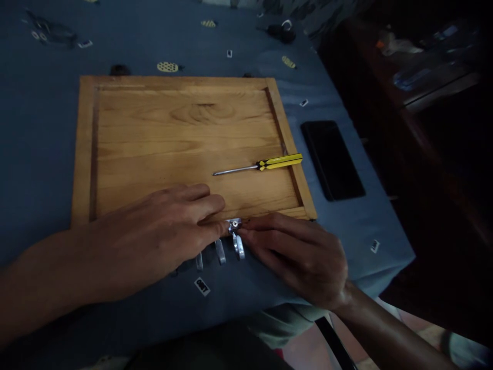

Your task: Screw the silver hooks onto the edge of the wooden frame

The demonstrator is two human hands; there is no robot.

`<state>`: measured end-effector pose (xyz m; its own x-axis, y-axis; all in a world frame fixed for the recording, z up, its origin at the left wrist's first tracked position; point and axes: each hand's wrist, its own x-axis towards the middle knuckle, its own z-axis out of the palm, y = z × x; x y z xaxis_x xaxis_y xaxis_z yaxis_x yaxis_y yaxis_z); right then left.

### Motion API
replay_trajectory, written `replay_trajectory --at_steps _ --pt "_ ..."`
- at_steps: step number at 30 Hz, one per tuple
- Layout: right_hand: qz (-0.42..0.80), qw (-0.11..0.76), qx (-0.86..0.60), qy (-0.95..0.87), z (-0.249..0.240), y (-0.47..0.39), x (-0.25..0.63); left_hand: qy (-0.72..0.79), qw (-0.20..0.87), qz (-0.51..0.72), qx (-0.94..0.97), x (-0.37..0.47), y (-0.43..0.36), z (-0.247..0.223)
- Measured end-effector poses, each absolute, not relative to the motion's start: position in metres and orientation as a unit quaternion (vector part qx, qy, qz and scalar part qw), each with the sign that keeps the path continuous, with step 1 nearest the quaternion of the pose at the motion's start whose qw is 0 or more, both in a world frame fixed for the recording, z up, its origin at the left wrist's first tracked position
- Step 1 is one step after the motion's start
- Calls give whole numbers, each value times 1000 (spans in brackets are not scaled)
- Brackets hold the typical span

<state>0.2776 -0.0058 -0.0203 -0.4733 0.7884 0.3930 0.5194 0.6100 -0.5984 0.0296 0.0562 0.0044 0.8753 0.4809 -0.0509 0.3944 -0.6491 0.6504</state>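
A wooden framed panel (185, 133) lies on the blue cloth. At its near edge is a shiny metal hook (239, 246), whose small plate has a cross-head screw (234, 224) in it. My left hand (165, 226) rests over the near edge, thumb pressed against the plate's left side. From the right, my right hand (296, 252) has its fingers pinched together at the plate's other side; the fingertips are partly hidden. More metal prongs (220, 252) jut out below the left hand. On the panel lies a screwdriver (279, 162) with a yellow and black handle, touched by neither hand.
A black phone (333, 159) lies right of the panel. Beyond it, a dark-handled tool (281, 32) and blurred dark pliers or scissors (50, 31) sit on the patterned cloth (127, 41). The table's right edge drops toward dark furniture holding clutter.
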Motion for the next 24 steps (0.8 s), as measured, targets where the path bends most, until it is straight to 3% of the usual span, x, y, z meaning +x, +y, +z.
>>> replay_trajectory --at_steps 15,24 --pt "250 311 -391 -830 -15 -2 279 222 321 56 919 31 58 5" --pt "336 357 -382 -783 -26 -4 280 193 302 63 931 29 59 3"
